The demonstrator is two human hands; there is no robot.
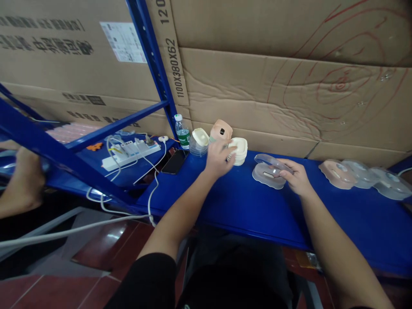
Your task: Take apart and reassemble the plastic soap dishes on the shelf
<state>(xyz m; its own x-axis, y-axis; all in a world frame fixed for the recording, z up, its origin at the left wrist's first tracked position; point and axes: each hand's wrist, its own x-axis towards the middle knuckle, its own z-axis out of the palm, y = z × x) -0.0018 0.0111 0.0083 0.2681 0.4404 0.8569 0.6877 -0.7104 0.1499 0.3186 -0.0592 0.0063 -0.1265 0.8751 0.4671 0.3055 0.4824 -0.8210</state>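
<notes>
My left hand (pixel 219 158) reaches to a stack of cream-white moulded pieces (pixel 238 150) on the blue shelf (pixel 244 206), its fingers curled on the top of the stack. Behind it stands a peach-coloured piece (pixel 221 128) and a cream piece on clear lids (pixel 200 138). My right hand (pixel 295 177) grips a clear plastic clamshell case (pixel 269 171) lying on the shelf, its upper half lifted open.
More clear and peach cases (pixel 360 174) lie at the right. A water bottle (pixel 182 131), a black phone (pixel 175 162) and a white power strip (pixel 130 154) with cables sit left. Another person's hand (pixel 22 180) is at far left. Cardboard boxes (pixel 289 73) back the shelf.
</notes>
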